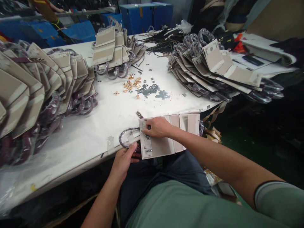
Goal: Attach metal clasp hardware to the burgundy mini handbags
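Observation:
An unfolded beige handbag body (pixel 163 148) lies at the table's front edge, partly over my lap, lining side up. A plastic-wrapped purple handle (pixel 121 134) loops out from its left end, and a short strap with a metal fitting (pixel 139 115) sticks out above. My left hand (pixel 123 160) is closed around the handle's lower end, beside the panel's left edge. My right hand (pixel 158 127) presses on the panel near that end, fingers curled and pinched; whatever is in them is hidden. A small metal fitting (pixel 148 151) shows at the panel's lower left corner.
Gold-coloured hardware pieces (pixel 129 85) and small dark metal plates (pixel 154 90) lie scattered mid-table. Stacks of similar bag bodies stand left (pixel 54 69), behind (pixel 106 47) and right (pixel 204 66). Black straps (pixel 163 39) pile at the back. Blue boxes (pixel 137 17) stand beyond.

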The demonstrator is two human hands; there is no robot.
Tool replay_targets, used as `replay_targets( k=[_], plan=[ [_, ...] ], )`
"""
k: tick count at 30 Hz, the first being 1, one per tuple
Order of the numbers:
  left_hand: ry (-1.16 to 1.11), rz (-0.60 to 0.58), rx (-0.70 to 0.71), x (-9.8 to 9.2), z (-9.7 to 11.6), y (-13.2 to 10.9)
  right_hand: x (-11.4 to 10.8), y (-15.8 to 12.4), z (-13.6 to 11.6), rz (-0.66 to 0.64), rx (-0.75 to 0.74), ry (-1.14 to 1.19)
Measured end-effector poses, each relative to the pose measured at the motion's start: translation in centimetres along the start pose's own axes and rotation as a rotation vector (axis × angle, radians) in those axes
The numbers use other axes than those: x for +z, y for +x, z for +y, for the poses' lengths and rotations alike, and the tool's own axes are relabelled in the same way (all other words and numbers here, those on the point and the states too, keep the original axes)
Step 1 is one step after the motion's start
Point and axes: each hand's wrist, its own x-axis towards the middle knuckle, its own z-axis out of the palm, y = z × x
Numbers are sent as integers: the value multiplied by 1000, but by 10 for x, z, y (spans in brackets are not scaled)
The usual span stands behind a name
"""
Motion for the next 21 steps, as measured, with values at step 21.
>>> replay_targets(
  k=[21],
  plan=[
    [-128,22,33,16,-11,17,-4,8,12,-13,-18,288]
  ],
)
